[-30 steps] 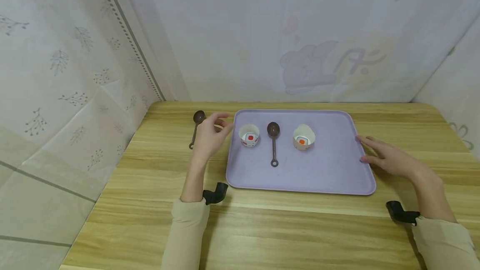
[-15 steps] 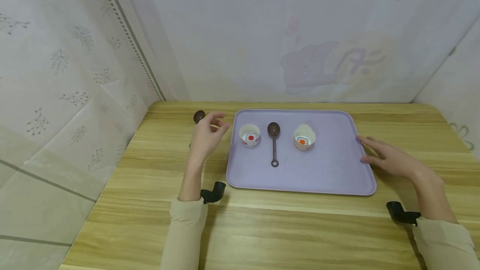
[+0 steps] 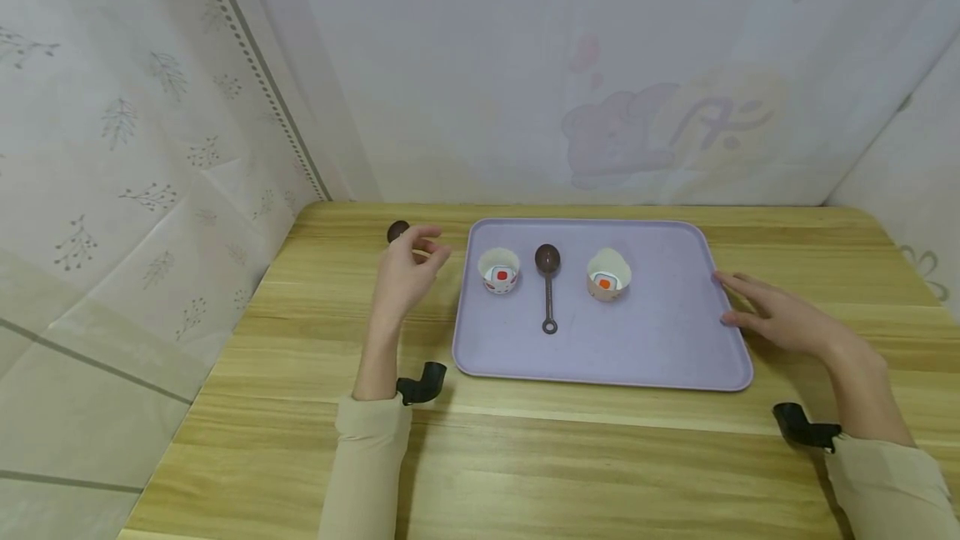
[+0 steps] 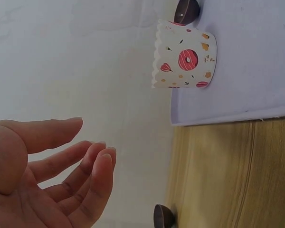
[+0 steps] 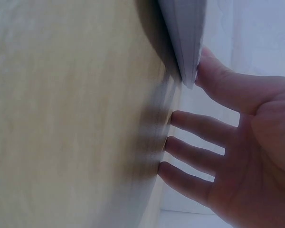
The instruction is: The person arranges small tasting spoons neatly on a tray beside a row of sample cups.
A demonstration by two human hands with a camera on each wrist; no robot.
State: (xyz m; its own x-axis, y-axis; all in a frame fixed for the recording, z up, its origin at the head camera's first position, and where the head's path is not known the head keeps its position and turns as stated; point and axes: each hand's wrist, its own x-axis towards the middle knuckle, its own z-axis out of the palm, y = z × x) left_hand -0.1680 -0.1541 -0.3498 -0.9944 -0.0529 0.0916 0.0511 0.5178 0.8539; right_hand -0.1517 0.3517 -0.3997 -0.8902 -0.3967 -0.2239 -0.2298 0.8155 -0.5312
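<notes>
My left hand (image 3: 405, 273) hovers over the table, left of the lilac tray (image 3: 675, 348), its fingers loosely bent and holding nothing. Below it, a dark brown measuring spoon (image 3: 397, 230) lies on the wood; the hand covers its handle. Nearest on the tray is a white paper baking cup (image 4: 185, 59) with a donut print and a red square inside. A second brown measuring spoon (image 3: 548, 261) lies beside it. Further right stands a tan paper cup (image 3: 609, 263) with an orange square inside. My right hand (image 3: 783, 315) touches the tray's right rim with extended fingers.
The wooden table (image 3: 525, 465) shows in front of the tray and on both sides. A pale patterned cloth (image 3: 465, 90) hangs behind the table's back edge, with more cloth at the left and right. Black wrist mounts (image 3: 423, 383) sit on both forearms.
My left hand has drawn leftward, away from the tray's left rim, and now covers most of the spoon on the table. The right hand, tray and cups have stayed put.
</notes>
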